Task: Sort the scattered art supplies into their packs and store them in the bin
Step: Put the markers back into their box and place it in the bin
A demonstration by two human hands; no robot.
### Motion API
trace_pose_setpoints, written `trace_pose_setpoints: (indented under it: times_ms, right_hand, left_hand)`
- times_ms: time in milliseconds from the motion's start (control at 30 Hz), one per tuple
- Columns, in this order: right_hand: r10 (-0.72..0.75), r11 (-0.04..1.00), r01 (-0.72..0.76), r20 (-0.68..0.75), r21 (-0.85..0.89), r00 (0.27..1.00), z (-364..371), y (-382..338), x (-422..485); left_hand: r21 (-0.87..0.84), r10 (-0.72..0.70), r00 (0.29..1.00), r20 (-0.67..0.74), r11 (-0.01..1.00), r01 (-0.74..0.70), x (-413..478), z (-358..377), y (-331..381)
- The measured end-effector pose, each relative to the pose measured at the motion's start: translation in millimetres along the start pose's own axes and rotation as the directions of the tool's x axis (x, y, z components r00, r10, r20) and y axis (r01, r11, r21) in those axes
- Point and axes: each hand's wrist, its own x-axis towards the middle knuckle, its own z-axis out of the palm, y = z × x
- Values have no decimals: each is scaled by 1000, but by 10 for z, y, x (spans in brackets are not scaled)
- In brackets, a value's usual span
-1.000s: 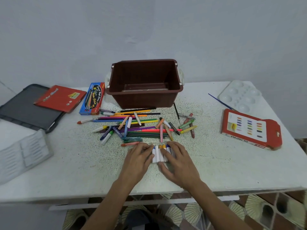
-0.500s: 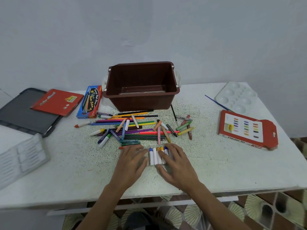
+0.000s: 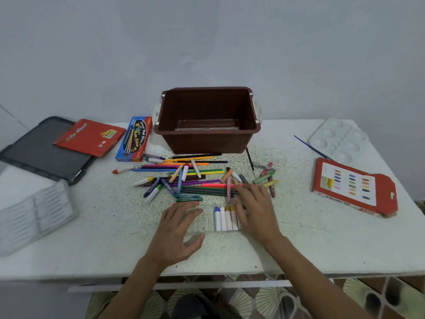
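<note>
Hiding the clear tray [image 3: 208, 221] partly, right hand [image 3: 255, 211] lies fingers apart; left hand [image 3: 179, 229] likewise (tray outline faint).

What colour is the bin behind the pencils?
The bin is dark brown, seen clearly in the head view.

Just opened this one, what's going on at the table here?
A person is sorting art supplies on a white table. The left hand rests on the left end of a clear tray holding a few crayons, while the right hand lies flat-fingered at the near edge of the loose pile of pencils and markers. The brown bin stands behind the pile.
</note>
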Motion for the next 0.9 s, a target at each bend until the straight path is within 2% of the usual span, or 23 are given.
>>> trace_pose_setpoints:
  times_ms: [100,167,267,333,400,633,767,900]
  right_hand:
    - [102,991,-98,38,-89,994,48,114,383]
    - [184,975,-164,136,-150,973,76,185,644]
    - [286,952,-220,361,-214,888,91,238,950]
    - [302,950,-212,502,-229,811,87,255,1065]
    - [302,952,-208,563,-226,770,100,268,1130]
    - [329,944,-282,549,-171,768,124,225,1207]
    - [380,896,-444,492,14,783,55,188,1201]
    - [421,798,-556,443,235,792,-43,105,1125]
  left_hand:
    - [-7,2,1000,-4,1000,-2,-3,-8,0]
    - [-3,4,1000,-5,1000,-4,1,-7,-1]
    - [-6,3,1000,-8,1000,-3,-1,-6,-6]
    - [-11,2,1000,-13,1000,-3,-2,-6,-7]
    - [-15,0,1000,-22,1000,0,0,-7,-7]
    - [-10,-4,1000,-27,1000,4,2,-11,1]
    - [3,-6,1000,-30,1000,6,8,-15,7]
    - [20,-4,1000,-21,1000,5,5,-11,8]
